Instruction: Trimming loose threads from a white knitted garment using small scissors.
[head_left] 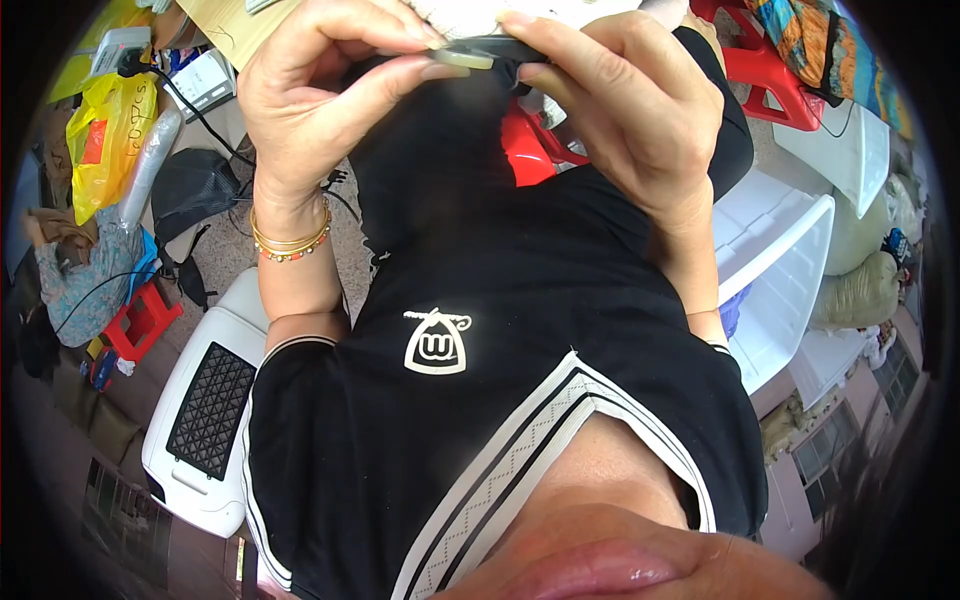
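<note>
In front of my chest, both hands are raised and meet at a small, slim dark piece (488, 46). My left hand (320, 100) pinches its left end between thumb and fingertips. A short pale yellowish strip (465, 60) shows beside my left thumb, against the dark piece; whether the two are joined I cannot tell. My right hand (645, 105) grips the other end, with thumb below and index finger along the top. Fingertips cover part of the dark piece, so its exact kind is unclear. Bright white material (480, 15) lies just beyond the hands.
A white appliance with a black grille (212, 410) stands at my left. Farther left are a yellow plastic bag (105, 145), a red stool (143, 322) and a person in a patterned sleeve (85, 265). White plastic bins (785, 275) and another red stool (765, 75) are at my right.
</note>
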